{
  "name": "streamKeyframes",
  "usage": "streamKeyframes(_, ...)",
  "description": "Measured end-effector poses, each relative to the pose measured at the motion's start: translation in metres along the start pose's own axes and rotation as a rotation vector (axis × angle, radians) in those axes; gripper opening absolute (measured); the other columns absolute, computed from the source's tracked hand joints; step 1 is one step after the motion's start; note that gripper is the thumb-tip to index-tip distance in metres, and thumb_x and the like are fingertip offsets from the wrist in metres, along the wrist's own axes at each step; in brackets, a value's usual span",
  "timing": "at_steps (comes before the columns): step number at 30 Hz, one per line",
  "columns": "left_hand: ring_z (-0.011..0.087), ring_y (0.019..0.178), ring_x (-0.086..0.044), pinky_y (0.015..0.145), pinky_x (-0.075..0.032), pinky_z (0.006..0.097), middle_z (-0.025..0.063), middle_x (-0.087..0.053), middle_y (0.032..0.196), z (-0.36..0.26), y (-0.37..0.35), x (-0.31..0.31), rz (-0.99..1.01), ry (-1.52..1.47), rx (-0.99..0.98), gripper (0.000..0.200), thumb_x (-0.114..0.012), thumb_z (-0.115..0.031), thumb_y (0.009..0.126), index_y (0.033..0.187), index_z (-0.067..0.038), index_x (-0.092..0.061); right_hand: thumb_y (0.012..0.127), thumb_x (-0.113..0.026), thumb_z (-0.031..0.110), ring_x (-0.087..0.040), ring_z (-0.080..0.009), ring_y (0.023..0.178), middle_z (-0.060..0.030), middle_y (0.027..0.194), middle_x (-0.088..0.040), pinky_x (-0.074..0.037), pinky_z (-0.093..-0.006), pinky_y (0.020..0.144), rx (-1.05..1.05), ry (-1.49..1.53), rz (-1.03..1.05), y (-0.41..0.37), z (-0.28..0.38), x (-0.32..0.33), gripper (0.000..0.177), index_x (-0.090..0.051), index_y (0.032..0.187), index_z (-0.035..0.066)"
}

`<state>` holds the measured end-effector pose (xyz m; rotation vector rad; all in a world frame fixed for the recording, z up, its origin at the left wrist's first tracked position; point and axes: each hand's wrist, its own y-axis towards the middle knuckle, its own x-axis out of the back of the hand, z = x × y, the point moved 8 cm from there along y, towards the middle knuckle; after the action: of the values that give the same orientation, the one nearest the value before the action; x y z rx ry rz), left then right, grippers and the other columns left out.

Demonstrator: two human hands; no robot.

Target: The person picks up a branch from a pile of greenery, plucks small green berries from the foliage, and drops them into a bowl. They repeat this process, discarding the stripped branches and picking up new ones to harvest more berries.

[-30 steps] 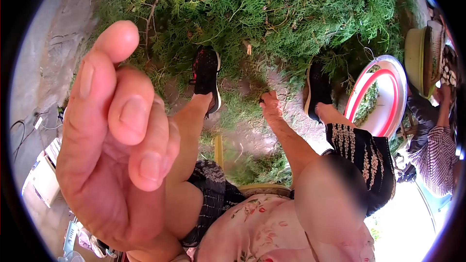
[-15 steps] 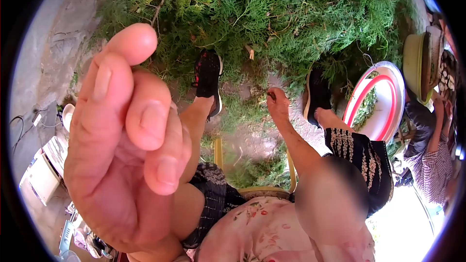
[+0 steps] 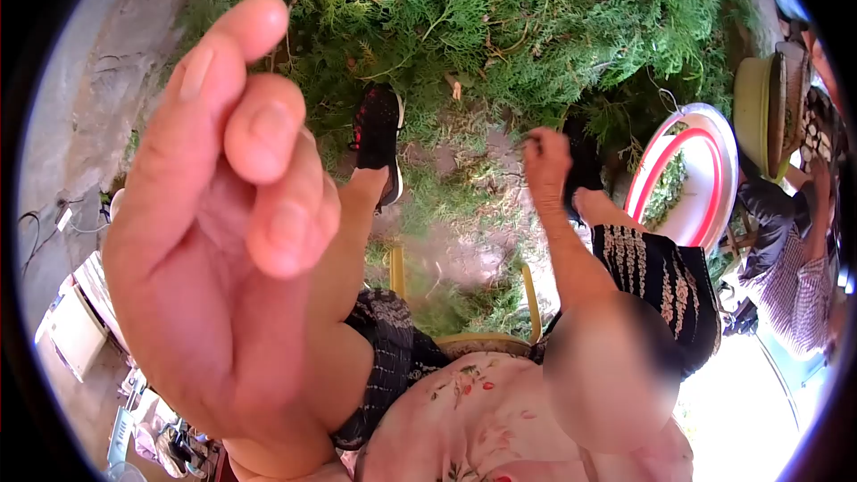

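left grip [image 3: 214,232] — raised, loosely curled | right grip [image 3: 549,162] — near shoe [image 3: 585,165] (black) | greenery [image 3: 464,18] ahead | basin [image 3: 705,205] at right

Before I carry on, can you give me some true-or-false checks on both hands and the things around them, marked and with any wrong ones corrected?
1. The left hand is raised close to the camera. True.
2. Green branches lie on the ground beyond the left shoe. True.
3. The right hand is beside the left shoe. False: the right hand is close to the right shoe.
4. The red-banded basin has nothing in it. False: green bits show inside the red-banded basin.
5. The left hand has a branch in its grip. False: its fingers are loosely curled and no branch shows in them.
6. The shirt has a floral print. True.
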<state>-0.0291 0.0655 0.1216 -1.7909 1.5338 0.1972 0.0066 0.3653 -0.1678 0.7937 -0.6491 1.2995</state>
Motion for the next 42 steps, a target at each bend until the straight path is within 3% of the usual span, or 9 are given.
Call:
streamKeyframes(5,0.0078,0.051,-0.038,0.047,-0.036,0.0217,0.0012,-0.043,0.072,0.000,-0.001,-0.004,-0.105,0.003,-0.001,0.026,-0.034,-0.012,0.096,0.116,0.002,-0.042,0.075,-0.057,0.006,-0.056,-0.0233,0.066,-0.0119,0.078,-0.057,-0.046,-0.0330,0.062,-0.207,-0.383,-0.394,0.061,-0.027,0.161,0.015,-0.062,0.089,0.003)
streamKeyframes(9,0.0075,0.053,-0.037,0.048,-0.035,0.0209,0.0008,-0.042,0.073,-0.003,-0.003,0.005,-0.150,0.009,-0.024,0.026,-0.036,-0.012,0.095,0.116,0.002,-0.042,0.074,-0.054,0.004,-0.052,-0.0324,0.091,-0.0201,0.110,-0.048,-0.044,-0.0419,0.075,-0.567,-0.658,-0.386,0.056,-0.097,0.195,0.031,-0.061,0.103,0.011)
streamKeyframes(12,0.0077,0.053,-0.036,0.049,-0.034,0.0215,0.0011,-0.043,0.073,-0.005,-0.004,0.009,-0.144,-0.004,-0.039,0.026,-0.035,-0.012,0.095,0.116,0.002,-0.042,0.074,-0.055,0.004,-0.051,-0.0317,0.092,-0.0172,0.109,-0.049,-0.041,-0.0403,0.081,-0.133,-0.580,-0.393,0.057,-0.035,0.165,0.028,-0.057,0.102,0.002)
streamKeyframes(16,0.0093,0.051,-0.036,0.049,-0.034,0.0232,0.0022,-0.042,0.074,-0.008,-0.002,0.013,-0.025,0.011,-0.009,0.027,-0.032,-0.012,0.096,0.117,0.004,-0.040,0.074,-0.056,0.007,-0.057,-0.0310,0.072,-0.0114,0.078,-0.060,-0.047,-0.0377,0.063,0.089,0.113,0.095,-0.001,-0.019,0.019,0.011,-0.060,0.085,0.007)
streamKeyframes(19,0.0110,0.049,-0.037,0.049,-0.034,0.0247,0.0033,-0.042,0.073,-0.009,-0.001,0.013,0.031,0.019,0.002,0.029,-0.028,-0.012,0.097,0.117,0.005,-0.039,0.073,-0.060,0.007,-0.060,-0.0269,0.064,-0.0123,0.068,-0.061,-0.047,-0.0330,0.061,-0.319,0.035,0.601,-0.092,-0.067,-0.096,0.005,-0.060,0.078,0.007)
streamKeyframes(26,0.0126,0.047,-0.037,0.050,-0.035,0.0263,0.0059,-0.043,0.073,-0.007,-0.004,0.009,0.012,-0.012,0.015,0.032,-0.025,-0.013,0.097,0.119,0.007,-0.037,0.073,-0.064,0.015,-0.055,-0.0354,0.095,-0.0149,0.110,-0.053,-0.047,-0.0405,0.074,-0.412,-0.159,0.720,-0.105,-0.007,-0.121,0.042,-0.047,0.111,0.012)
streamKeyframes(33,0.0127,0.048,-0.038,0.050,-0.036,0.0263,0.0061,-0.043,0.074,-0.007,-0.002,0.009,0.041,-0.002,0.018,0.033,-0.023,-0.013,0.097,0.120,0.008,-0.037,0.069,-0.061,0.003,-0.048,-0.0155,0.050,-0.0044,0.059,-0.050,-0.041,-0.0291,0.047,-0.276,0.187,0.277,-0.082,-0.017,-0.099,0.017,-0.053,0.083,0.006)
streamKeyframes(39,0.0121,0.048,-0.037,0.050,-0.036,0.0258,0.0054,-0.043,0.073,-0.008,-0.003,0.006,0.069,0.025,0.040,0.033,-0.023,-0.013,0.098,0.120,0.008,-0.037,0.076,-0.059,0.005,-0.050,-0.0091,0.049,-0.0018,0.066,-0.055,-0.043,-0.0231,0.042,-0.814,0.697,0.452,-0.060,-0.017,-0.064,0.009,-0.055,0.084,0.003)
streamKeyframes(42,0.0116,0.048,-0.037,0.050,-0.035,0.0252,0.0050,-0.042,0.073,-0.009,-0.004,0.011,0.050,0.036,0.029,0.033,-0.025,-0.013,0.097,0.121,0.007,-0.036,0.079,-0.054,0.006,-0.053,-0.0104,0.050,-0.0043,0.068,-0.056,-0.044,-0.0249,0.040,-0.720,0.533,0.730,-0.094,-0.033,-0.084,0.006,-0.056,0.082,0.000)
